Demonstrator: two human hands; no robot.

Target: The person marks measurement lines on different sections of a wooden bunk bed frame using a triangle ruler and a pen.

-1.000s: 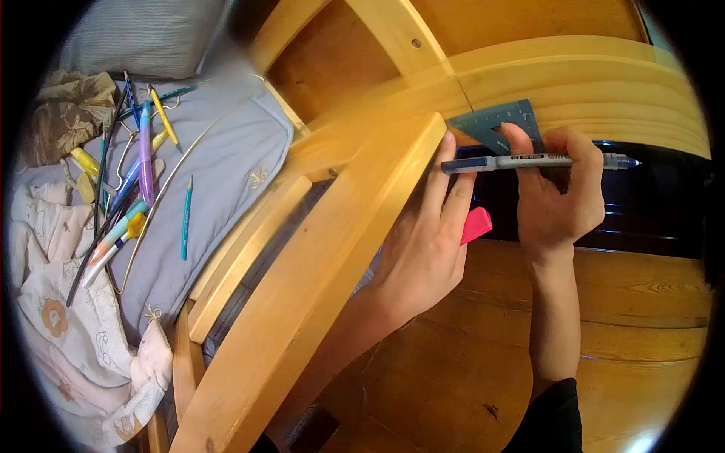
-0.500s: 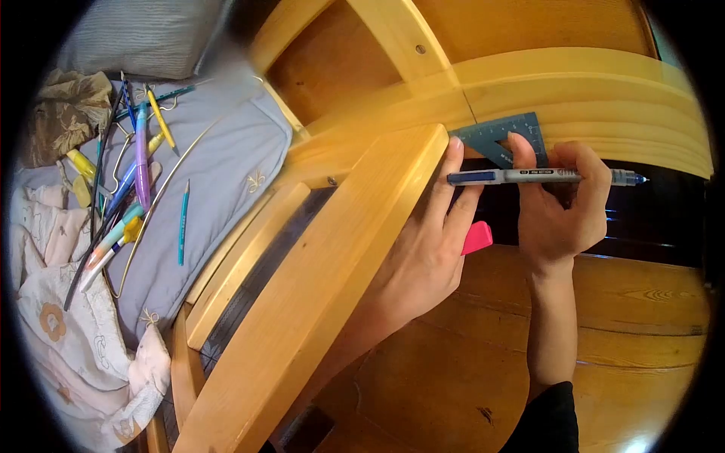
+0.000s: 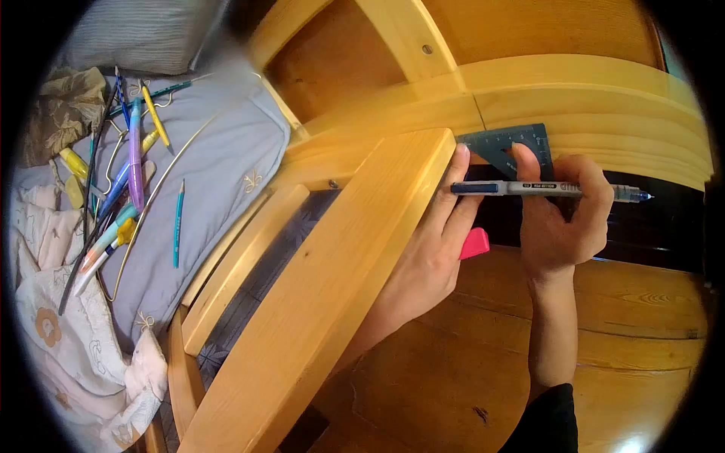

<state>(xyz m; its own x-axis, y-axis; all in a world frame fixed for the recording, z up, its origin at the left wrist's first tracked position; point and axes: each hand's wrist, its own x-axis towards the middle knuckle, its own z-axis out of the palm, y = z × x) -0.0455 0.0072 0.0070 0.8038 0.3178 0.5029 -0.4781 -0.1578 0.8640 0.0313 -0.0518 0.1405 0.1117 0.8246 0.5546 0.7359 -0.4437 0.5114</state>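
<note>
My right hand [image 3: 566,226] is closed around a grey roller pen [image 3: 513,188] with blue ends, held level. Its thumb lies over a dark triangular set square [image 3: 538,140] with white markings, behind the pen. My left hand [image 3: 423,264] reaches from behind the wooden armrest [image 3: 325,279], its fingertips by the set square's left corner and the pen's left end. A bright pink object [image 3: 474,243] sticks out from under the left hand's fingers; the rest of it is hidden, so its kind cannot be told.
On the grey cushion [image 3: 219,166] at left lie several pens and brushes, a teal pencil [image 3: 178,226] and a long curved wire [image 3: 166,177]. A patterned cloth [image 3: 68,325] and a brown cloth [image 3: 64,113] are bunched beside them. A pale wooden rail [image 3: 589,98] runs behind my hands.
The view has shifted slightly, so the hands, pen and set square appear a little lower. Both hands keep nearly the same pose, and the pen stays level.
</note>
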